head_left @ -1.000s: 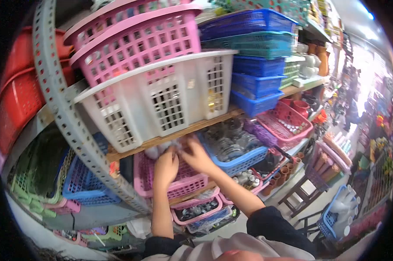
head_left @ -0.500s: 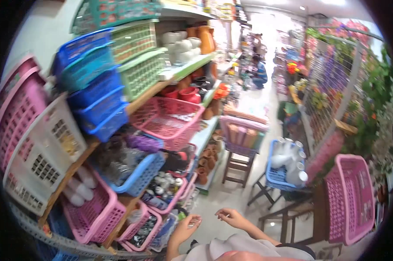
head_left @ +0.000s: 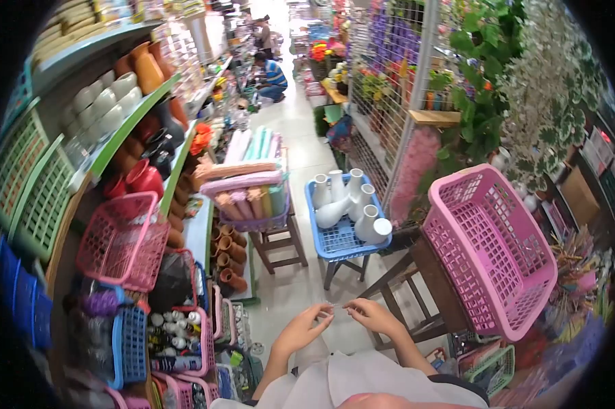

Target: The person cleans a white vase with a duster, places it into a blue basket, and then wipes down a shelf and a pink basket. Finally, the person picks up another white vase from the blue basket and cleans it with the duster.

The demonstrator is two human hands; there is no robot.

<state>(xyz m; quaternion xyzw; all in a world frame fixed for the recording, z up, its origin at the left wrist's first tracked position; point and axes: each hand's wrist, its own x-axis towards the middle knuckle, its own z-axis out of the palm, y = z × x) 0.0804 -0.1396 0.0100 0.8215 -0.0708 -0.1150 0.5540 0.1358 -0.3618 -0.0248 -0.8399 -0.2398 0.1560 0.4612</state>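
Observation:
My left hand (head_left: 309,327) is in front of my body at the lower middle, its fingers bent and closed toward the thumb. My right hand (head_left: 374,317) faces it a short gap away, fingers curled in a pinch. Something thin and pale may lie between the fingertips, but it is too small to make out. Beyond my hands, a blue plastic basket (head_left: 334,253) rests on a dark stool and holds several white vases (head_left: 364,219), some upright and one lying over. To the right, a large pink basket (head_left: 488,235) sits tilted on a brown wooden stand (head_left: 443,290).
Shelves on the left carry a pink basket (head_left: 120,235), clay pots (head_left: 231,262) and white pots (head_left: 103,109). A stool holds a basket of pastel rolls (head_left: 246,184). Wire mesh (head_left: 389,82) with artificial flowers lines the right. A person in a striped shirt (head_left: 273,73) crouches down the aisle.
My view has turned right, bringing the pink basket and blue basket nearer the middle. My two hands have come closer together.

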